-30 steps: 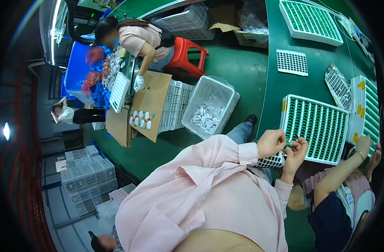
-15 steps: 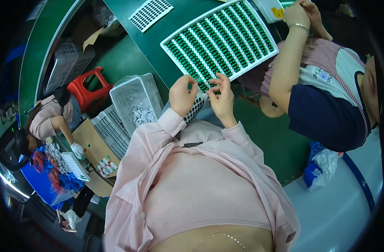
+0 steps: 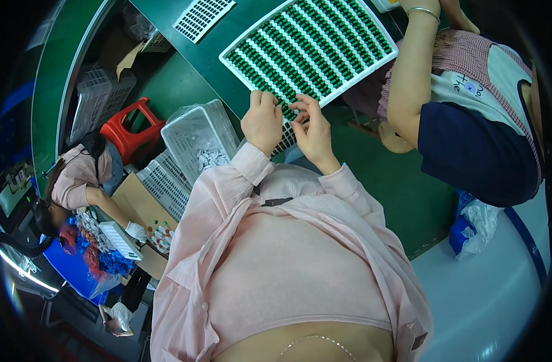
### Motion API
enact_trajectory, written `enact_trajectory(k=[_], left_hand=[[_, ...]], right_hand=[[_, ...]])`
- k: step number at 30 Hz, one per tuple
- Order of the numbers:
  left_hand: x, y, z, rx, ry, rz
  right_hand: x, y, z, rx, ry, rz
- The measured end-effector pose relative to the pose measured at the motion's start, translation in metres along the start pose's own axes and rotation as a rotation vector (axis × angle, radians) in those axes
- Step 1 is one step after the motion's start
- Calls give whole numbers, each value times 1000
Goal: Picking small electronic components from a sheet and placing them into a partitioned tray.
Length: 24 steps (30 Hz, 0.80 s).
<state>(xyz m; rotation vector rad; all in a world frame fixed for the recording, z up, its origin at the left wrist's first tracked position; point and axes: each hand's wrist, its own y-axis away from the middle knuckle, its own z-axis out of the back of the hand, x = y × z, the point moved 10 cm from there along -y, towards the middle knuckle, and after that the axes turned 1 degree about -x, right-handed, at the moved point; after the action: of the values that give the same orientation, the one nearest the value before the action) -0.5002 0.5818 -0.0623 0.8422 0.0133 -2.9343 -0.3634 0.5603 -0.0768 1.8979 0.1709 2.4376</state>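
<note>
A white tray point(image 3: 333, 99) filled with rows of small green and white pieces rests on the green table. At its near left corner, my left hand point(image 3: 262, 125) is closed, thumb and fingers pinched together. My right hand point(image 3: 314, 134) faces it, fingers curled and pinching close to a few green pieces point(image 3: 290, 112). What either pinch holds is too small to make out. Below and between my hands, partly hidden by them, lies a white grid panel point(image 3: 284, 141) with dark openings.
Another white grid panel point(image 3: 203, 17) lies on the table point(image 3: 185, 51). Left are a white crate point(image 3: 194, 123) of small pale parts, a red stool point(image 3: 128, 134) and a person sorting parts in a white glove point(image 3: 136, 231). Close on my right, a co-worker's arm point(image 3: 409, 84) reaches forward.
The whole view has shifted a little, the tray sitting slightly higher and further left. My hands stay close together at its corner, with small finger movements. The gloved person's hand has moved.
</note>
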Motion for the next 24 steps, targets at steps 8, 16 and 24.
enact_trajectory(k=[8,16,24], left_hand=[[8,1,4,-35,61,-110],[6,-9,-11,93,-135,-110],[38,-7,27,67,431,145]], right_hand=[[-2,-5,-18,83,79,38],[2,-5,-17,66,82,48],[-9,-6,-9,-10,-104,-32]])
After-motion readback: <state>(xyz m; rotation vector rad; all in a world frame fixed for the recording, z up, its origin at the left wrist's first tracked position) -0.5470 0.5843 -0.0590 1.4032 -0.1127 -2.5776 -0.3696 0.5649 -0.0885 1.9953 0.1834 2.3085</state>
